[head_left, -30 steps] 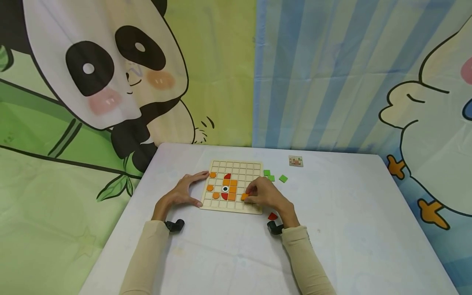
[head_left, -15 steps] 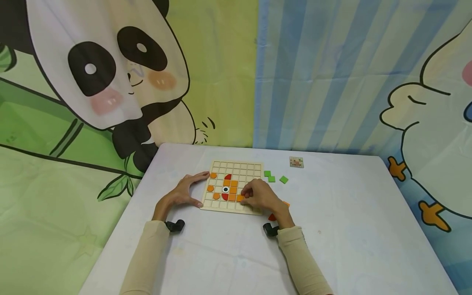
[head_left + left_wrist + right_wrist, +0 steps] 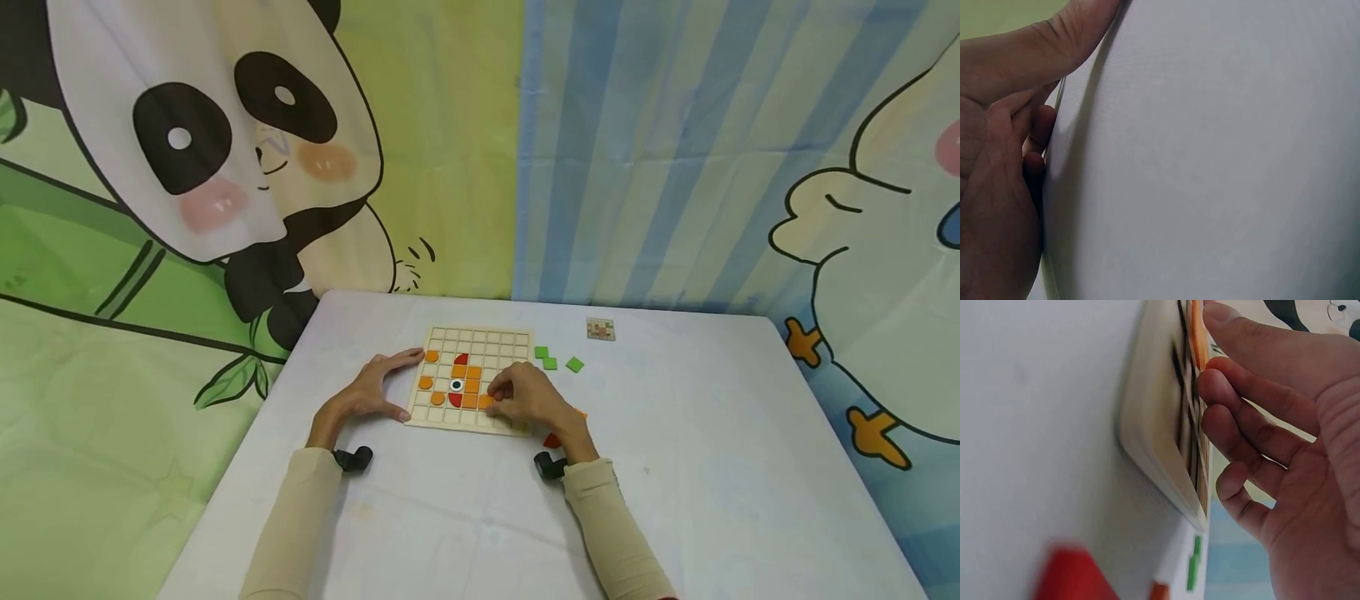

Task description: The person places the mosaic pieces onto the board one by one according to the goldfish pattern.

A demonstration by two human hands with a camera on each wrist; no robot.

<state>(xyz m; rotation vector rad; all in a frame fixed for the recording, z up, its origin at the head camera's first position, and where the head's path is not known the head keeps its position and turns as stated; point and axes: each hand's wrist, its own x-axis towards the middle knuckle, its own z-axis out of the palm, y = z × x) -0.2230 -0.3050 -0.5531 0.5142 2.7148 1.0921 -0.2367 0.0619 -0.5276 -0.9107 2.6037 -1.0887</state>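
Observation:
A pale wooden grid board (image 3: 495,342) lies on the table with orange squares, orange discs (image 3: 438,399), two red pieces (image 3: 461,359) and a white eye piece (image 3: 456,386) on it. My left hand (image 3: 367,387) spans the board's left side, thumb at the near corner and fingers at the far part of the edge. Over the lower right of the board, my right hand (image 3: 528,396) pinches an orange square tile (image 3: 485,402), which sits beside the lowest orange square. In the right wrist view, the thumb and index finger are at that orange tile (image 3: 1199,337).
Right of the board lie several green squares (image 3: 574,365). A red piece (image 3: 552,441) and an orange piece (image 3: 582,413) are partly hidden by my right wrist. Farther back is a small patterned card (image 3: 601,329). Printed curtains hang behind the table (image 3: 697,467).
My right hand has moved left over the board, bringing the orange tile up beside the lowest orange square. Its shift uncovered part of another orange piece. My left hand stays in place.

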